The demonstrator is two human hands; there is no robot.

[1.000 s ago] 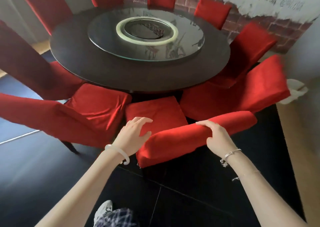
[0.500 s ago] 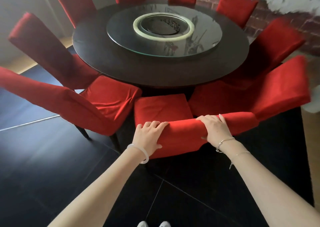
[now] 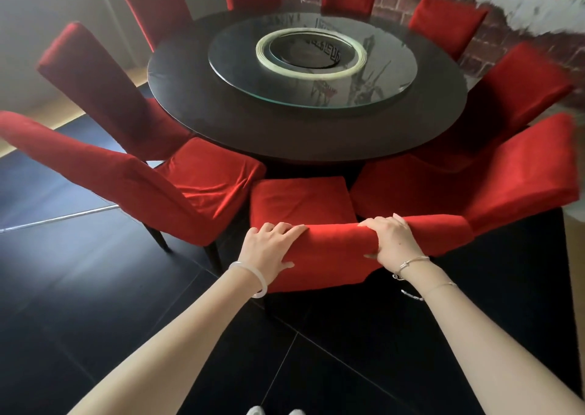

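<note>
A chair in a red cloth cover (image 3: 300, 202) stands right in front of me, its seat facing a round dark table (image 3: 259, 133). My left hand (image 3: 269, 250) grips the left end of the chair's backrest top, fingers over the edge and thumb on the near side. My right hand (image 3: 392, 240) grips the same top edge further right, fingers curled over it and thumb underneath. The chair's legs are hidden below the backrest.
Several more red-covered chairs ring the table, one close on the left (image 3: 133, 190) and one close on the right (image 3: 493, 187). A glass turntable (image 3: 389, 79) with a pale ring sits on the table. The floor (image 3: 95, 304) is dark tile; a brick-pattern wall lies behind.
Both hands have closed round the backrest top, the left moving onto its left end. The chair has turned squarer to the table and its seat sits nearer the table's edge.
</note>
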